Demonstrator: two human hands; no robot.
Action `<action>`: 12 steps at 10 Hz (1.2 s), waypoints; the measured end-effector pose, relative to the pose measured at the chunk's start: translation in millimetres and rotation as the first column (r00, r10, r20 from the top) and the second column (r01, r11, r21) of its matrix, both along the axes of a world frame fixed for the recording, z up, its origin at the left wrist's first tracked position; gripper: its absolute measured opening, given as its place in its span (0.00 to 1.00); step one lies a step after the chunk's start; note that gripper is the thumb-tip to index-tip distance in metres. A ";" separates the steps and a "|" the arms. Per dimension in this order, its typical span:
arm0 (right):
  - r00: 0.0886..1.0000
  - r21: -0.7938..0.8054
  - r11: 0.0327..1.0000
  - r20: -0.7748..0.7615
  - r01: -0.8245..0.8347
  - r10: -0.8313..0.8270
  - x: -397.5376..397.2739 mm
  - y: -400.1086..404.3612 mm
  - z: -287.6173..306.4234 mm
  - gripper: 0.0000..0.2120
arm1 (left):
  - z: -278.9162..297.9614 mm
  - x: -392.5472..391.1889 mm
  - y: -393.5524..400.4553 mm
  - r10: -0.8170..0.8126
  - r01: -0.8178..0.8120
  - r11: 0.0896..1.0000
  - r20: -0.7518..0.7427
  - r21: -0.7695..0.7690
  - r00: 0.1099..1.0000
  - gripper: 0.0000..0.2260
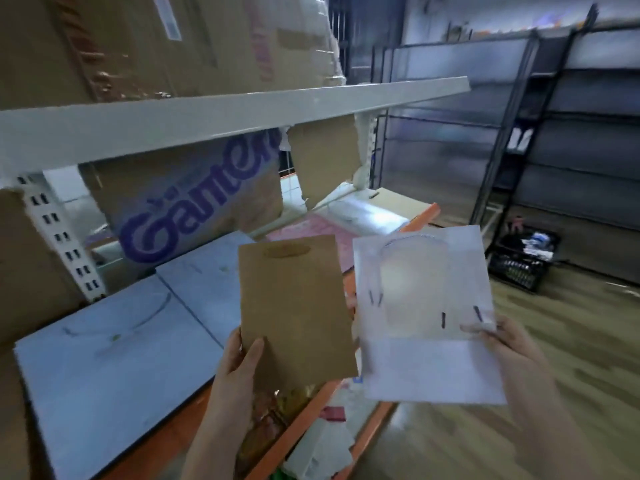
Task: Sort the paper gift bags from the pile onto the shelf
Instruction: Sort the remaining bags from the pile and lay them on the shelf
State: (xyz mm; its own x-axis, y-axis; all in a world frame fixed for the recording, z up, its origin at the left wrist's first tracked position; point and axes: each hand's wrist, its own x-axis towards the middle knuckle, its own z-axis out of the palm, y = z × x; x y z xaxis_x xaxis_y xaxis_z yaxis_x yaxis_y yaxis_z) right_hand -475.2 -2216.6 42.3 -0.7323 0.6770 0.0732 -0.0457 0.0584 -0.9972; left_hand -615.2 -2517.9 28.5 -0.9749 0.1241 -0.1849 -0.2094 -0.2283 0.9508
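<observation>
My left hand pinches the lower left corner of a flat brown paper gift bag, thumb on its front. My right hand grips the right edge of a flat white gift bag with cord handles, held beside the brown one. Both bags hang in the air in front of the shelf. Flat white bags lie in stacks on the shelf board at the left, a pink one lies further back. Below my hands a pile of mixed bags shows on a lower orange-edged level.
A cardboard box with purple lettering and a torn brown cardboard piece stand on the shelf behind. More cartons sit on the upper board. A black basket sits on the wooden floor by dark racks at the right.
</observation>
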 end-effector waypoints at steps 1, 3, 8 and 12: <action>0.997 -0.005 0.997 0.007 0.083 -0.083 -25.6 50.2 -3.9 0.14 | 6.1 -35.4 54.4 -0.049 0.049 0.999 -0.001 -0.012 0.999 0.09; 0.980 -0.017 0.980 0.014 0.197 -0.197 -82.0 140.8 2.7 0.16 | 12.9 -117.8 153.9 -0.084 0.075 0.993 -0.101 -0.093 0.991 0.07; 0.995 -0.063 0.997 0.092 0.053 -0.047 -196.4 357.9 -17.0 0.13 | 2.6 -204.7 373.4 0.006 -0.026 0.988 -0.128 -0.151 0.992 0.08; 0.897 -0.005 0.905 0.136 -0.425 0.422 -375.3 390.0 -28.2 0.14 | 17.2 -217.6 355.9 0.487 -0.485 0.852 -0.042 -0.199 0.872 0.20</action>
